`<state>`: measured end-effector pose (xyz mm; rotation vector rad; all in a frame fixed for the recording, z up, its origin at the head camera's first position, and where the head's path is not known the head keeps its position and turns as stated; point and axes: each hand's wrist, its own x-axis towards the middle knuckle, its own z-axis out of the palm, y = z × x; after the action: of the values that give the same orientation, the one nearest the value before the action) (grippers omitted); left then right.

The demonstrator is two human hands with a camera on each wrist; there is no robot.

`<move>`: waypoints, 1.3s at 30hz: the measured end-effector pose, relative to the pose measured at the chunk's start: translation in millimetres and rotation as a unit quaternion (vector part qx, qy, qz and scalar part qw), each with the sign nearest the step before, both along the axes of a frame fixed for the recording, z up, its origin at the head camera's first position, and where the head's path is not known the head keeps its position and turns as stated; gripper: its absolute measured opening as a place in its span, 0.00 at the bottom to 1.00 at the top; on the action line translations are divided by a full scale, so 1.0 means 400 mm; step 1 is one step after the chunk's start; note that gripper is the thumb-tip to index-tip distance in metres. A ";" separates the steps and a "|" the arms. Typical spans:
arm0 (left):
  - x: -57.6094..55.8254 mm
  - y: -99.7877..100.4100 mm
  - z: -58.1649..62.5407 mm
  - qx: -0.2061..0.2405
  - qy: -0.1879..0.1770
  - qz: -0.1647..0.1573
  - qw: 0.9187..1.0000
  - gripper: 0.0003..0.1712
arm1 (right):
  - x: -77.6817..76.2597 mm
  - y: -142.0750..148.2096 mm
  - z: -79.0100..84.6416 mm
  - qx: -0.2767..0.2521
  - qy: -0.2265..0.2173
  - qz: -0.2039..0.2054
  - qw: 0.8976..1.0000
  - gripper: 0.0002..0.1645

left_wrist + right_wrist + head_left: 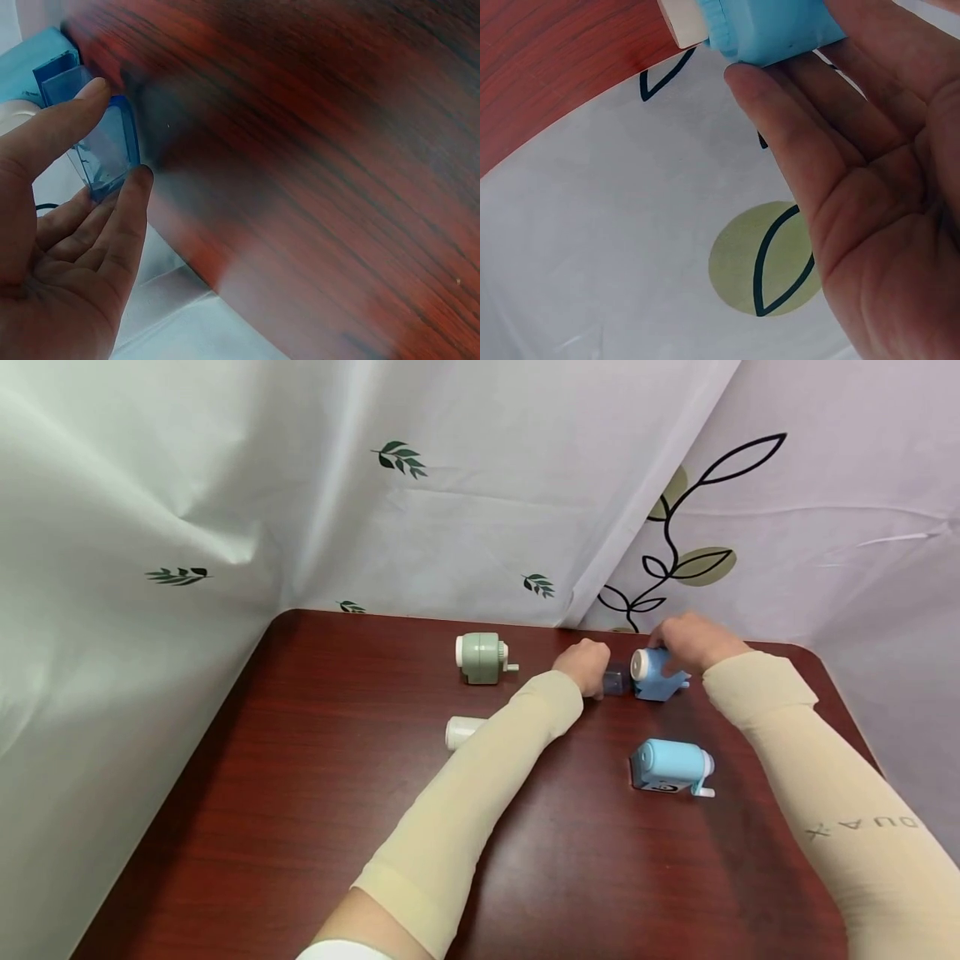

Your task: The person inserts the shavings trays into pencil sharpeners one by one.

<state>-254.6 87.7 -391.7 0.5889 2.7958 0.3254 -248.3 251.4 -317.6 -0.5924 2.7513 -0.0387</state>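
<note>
At the back right of the table, my right hand [696,643] grips a blue hand-crank pencil sharpener [655,683] from above and behind. In the right wrist view, thumb and fingers lie on either side of its blue body [780,30]. My left hand [583,667] is just left of it, pinching a see-through blue shavings drawer [126,139] between thumb and fingertips. The left wrist view shows the drawer close beside the blue sharpener's open lower end, with a few dark bits visible inside.
A light-blue crank sharpener [671,764] stands nearer me on the right. Toward the back middle is a green one [481,658]. A white cylindrical object [462,732] is partly hidden by my left forearm. A white patterned curtain [465,527] hangs behind the dark red table [330,793].
</note>
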 end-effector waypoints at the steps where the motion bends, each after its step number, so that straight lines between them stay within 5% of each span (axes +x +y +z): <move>1: 0.000 0.002 -0.001 0.001 0.001 -0.001 1.000 0.18 | 0.000 -0.001 0.001 0.002 0.001 0.001 1.000 0.24; 39: -0.008 0.049 -0.017 0.028 0.000 0.002 1.000 0.22 | -0.006 -0.003 -0.001 0.022 -0.001 0.012 1.000 0.24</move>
<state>-257.7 107.1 -398.5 0.5946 2.7961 0.4071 -250.7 250.2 -318.1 -0.6140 2.7343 0.0254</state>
